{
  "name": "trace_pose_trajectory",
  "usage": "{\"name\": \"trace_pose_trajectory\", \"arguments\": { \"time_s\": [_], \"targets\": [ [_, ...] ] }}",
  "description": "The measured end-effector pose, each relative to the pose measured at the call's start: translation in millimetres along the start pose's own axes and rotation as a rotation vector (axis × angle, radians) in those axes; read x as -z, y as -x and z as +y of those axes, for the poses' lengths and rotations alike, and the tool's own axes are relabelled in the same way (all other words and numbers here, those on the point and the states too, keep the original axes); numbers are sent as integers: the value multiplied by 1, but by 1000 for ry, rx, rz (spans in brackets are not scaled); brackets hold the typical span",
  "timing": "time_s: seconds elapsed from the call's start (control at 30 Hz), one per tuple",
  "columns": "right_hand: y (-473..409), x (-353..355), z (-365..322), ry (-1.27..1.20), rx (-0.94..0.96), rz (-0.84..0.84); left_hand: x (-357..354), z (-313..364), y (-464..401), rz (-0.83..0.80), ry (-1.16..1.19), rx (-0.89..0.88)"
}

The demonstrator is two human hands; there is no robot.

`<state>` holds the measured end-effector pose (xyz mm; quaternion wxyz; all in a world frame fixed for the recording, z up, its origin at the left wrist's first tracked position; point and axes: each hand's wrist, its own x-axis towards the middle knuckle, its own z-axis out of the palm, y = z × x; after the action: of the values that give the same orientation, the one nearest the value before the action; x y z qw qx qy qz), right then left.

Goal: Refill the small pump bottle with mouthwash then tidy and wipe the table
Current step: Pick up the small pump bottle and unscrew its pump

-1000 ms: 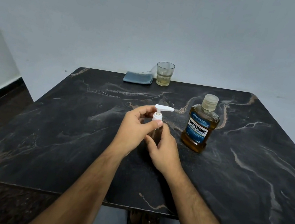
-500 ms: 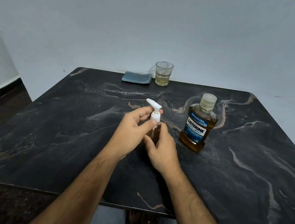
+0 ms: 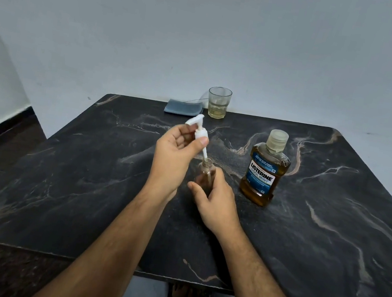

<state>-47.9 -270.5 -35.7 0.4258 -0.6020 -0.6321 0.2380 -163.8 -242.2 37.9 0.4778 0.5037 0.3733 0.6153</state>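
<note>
A small clear pump bottle (image 3: 205,173) stands on the dark marble table (image 3: 318,233) near its middle, its neck uncovered. My right hand (image 3: 217,202) grips the bottle's body from the near right side. My left hand (image 3: 175,155) pinches the white pump head (image 3: 199,129), lifted and tilted, with its tube end still at the bottle's mouth. To the right stands an amber Listerine mouthwash bottle (image 3: 264,172), capped and upright.
At the table's far edge stand a glass (image 3: 218,103) with a little pale liquid and, left of it, a folded blue-grey cloth (image 3: 183,108). A wall runs close behind the table. Dark floor lies to the left.
My left hand has turned the pump head and lifted it off the small bottle, drawing the tube nearly out. My right hand has kept its hold on the bottle.
</note>
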Motion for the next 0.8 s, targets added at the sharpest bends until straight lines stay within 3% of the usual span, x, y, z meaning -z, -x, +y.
{"name": "trace_pose_trajectory", "arguments": {
  "time_s": [0.8],
  "targets": [
    [1, 2, -2, -5, -9, -20, 26, 21, -21, 233, 228, 55]
  ]
}}
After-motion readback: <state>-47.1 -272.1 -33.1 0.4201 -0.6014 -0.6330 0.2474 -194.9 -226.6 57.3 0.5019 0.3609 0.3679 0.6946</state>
